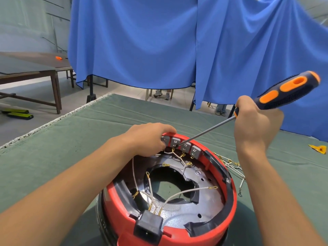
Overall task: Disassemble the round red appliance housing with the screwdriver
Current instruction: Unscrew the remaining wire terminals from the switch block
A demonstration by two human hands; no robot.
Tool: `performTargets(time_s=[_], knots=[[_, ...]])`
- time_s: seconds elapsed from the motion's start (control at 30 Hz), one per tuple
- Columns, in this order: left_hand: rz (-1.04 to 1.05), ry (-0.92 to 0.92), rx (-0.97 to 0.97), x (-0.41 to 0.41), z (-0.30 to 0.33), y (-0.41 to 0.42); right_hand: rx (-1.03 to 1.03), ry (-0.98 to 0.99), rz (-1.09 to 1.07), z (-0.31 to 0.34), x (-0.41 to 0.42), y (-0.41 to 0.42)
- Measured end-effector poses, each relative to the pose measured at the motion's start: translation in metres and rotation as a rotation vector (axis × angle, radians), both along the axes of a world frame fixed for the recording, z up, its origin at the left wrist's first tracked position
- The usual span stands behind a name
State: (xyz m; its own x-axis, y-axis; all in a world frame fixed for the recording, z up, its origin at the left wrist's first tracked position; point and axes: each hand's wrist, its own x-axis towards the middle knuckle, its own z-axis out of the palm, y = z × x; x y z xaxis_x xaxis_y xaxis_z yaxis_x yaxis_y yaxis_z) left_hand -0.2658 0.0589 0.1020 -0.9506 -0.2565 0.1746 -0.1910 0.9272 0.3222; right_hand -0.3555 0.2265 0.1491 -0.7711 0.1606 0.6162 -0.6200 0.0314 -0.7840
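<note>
Screwdriver point(276, 96), gripped in right hand point(255, 121), slants down-left, tip at grey switch point(175, 142); left hand point(149, 139) grips red housing point(230, 201) rim.

Loose white wires point(232, 167) crowd the green cloth point(88, 132) right of the red housing point(229, 206) (left side lies open).

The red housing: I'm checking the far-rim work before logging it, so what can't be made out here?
- Head view: the screwdriver tip at the grey switch blocks is too small to show a screw.
- The left hand hides its fingers and the rim beneath.
- The red housing near side is cut off by the bottom edge.
</note>
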Motion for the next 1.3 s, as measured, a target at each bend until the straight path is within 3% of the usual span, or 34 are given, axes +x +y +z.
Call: performTargets(time_s=[0.37,1.03,1.3], knots=[[0.007,-0.012,-0.01,0.0,0.001,-0.001,-0.132,-0.006,0.007,-0.011,-0.004,0.001],[-0.006,-0.031,-0.014,0.0,0.001,-0.001,-0.052,-0.242,0.041,-0.004,-0.026,-0.003],[0.001,-0.054,-0.01,0.0,0.003,0.0,-0.068,-0.003,0.015,-0.006,-0.003,0.0]])
